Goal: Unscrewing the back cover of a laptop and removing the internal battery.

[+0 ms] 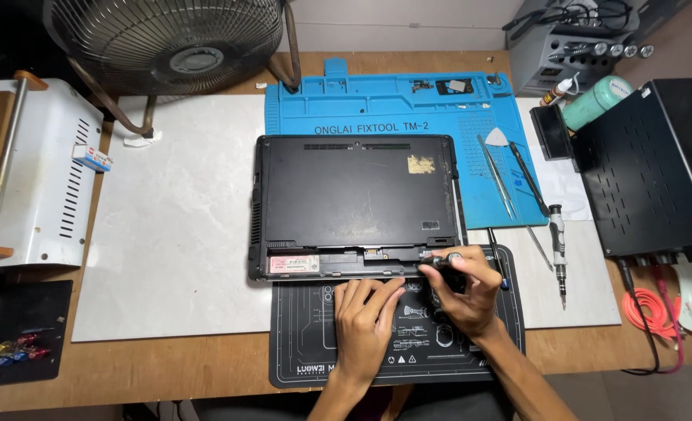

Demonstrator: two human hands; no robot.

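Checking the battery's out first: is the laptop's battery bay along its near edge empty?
Yes, the laptop lies upside down and its near-edge bay is open, with no battery pack in it.

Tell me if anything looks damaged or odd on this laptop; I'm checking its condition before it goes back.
The black laptop, lying bottom-up, has a torn yellowish sticker remnant near its upper right corner. Its battery bay along the near edge is open and empty. The right hand holds a black screwdriver there.

At nine o'clock your white slab (174,226) lies open; at three, loose tools (517,187) crowd the blue mat (346,109).
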